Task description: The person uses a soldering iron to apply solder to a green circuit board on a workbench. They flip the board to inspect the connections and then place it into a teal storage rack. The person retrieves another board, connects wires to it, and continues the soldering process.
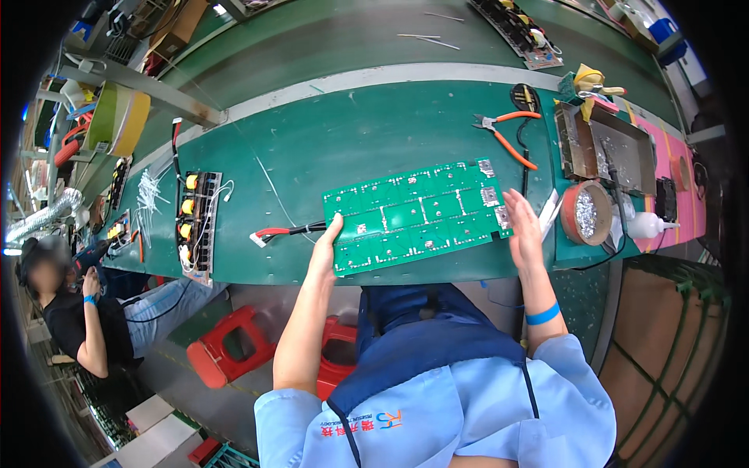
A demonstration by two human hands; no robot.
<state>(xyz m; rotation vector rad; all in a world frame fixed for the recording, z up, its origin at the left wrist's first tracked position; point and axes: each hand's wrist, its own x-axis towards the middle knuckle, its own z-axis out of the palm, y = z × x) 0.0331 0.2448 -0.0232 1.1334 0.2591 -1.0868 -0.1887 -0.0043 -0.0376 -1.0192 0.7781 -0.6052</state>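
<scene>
A large green circuit board (413, 218) is before me over the green work table, its solder side facing up. My left hand (326, 243) grips its left edge, the thumb lying on top. Along the right edge is my right hand (524, 228), its fingers stretched out flat beside the board's metal corner pads; whether it touches the edge I cannot tell. From under the board's left side a cable with red and black wires and a white connector (259, 239) sticks out. The board's underside is hidden.
Orange-handled cutters (511, 134) lie beyond the board. At right stand a round tub of metal bits (587, 212), a metal tray (605, 144), a soldering iron and a white bottle (647, 225). Another assembled board (200, 226) lies left, near white cable ties (148, 195). A co-worker (86, 312) sits far left.
</scene>
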